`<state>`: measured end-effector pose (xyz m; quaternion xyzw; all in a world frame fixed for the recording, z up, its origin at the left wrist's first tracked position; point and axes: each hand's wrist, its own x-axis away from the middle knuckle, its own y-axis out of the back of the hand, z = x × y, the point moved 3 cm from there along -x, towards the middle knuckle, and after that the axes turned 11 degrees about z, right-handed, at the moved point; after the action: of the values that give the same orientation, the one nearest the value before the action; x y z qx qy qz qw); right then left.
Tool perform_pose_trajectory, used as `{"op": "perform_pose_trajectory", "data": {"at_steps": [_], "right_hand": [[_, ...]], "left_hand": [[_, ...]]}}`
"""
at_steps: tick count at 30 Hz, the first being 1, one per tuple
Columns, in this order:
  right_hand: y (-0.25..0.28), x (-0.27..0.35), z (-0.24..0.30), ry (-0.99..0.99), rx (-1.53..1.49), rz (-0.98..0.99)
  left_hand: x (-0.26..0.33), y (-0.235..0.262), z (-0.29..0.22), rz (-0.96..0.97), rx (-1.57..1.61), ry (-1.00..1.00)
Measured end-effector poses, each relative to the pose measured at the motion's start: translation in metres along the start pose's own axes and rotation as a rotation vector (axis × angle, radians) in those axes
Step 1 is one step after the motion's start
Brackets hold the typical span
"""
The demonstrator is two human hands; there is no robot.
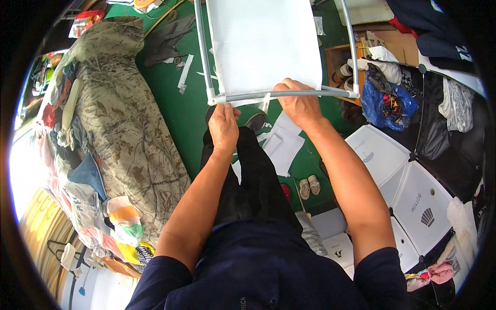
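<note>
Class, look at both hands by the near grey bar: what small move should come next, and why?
Probably, brace the bar with the left hand while the right hand eases the white sheet's near edge toward it. The left hand is beside the white corner joint, and the right hand's fingers are by the sheet's edge.

The person wears a dark navy short-sleeved shirt (240, 268), mostly plain at the front, with small pale lettering (243, 303) turned sideways near the lower edge of the view. The left sleeve (163, 281) and right sleeve (381, 276) are the same navy, loosely cut, ending on the upper arms. The shirt hem falls over long black trousers (253, 181) with softly creased legs. A dark grey shoe (255, 122) with a rounded toe shows beyond them. Both forearms (346, 170) are bare.
</note>
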<state>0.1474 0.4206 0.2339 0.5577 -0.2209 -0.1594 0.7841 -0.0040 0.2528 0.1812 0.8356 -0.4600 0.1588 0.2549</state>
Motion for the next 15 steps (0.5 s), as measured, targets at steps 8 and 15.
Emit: {"op": "perform_pose_trajectory", "data": {"at_steps": [8,15], "right_hand": [[0.001,0.014,-0.019,-0.043,0.022,0.006],[0.008,0.024,-0.032,-0.07,0.075,0.043]], "left_hand": [[0.001,0.0,0.002,0.024,0.007,0.016],[0.001,0.0,0.0,0.03,-0.04,0.038]]}}
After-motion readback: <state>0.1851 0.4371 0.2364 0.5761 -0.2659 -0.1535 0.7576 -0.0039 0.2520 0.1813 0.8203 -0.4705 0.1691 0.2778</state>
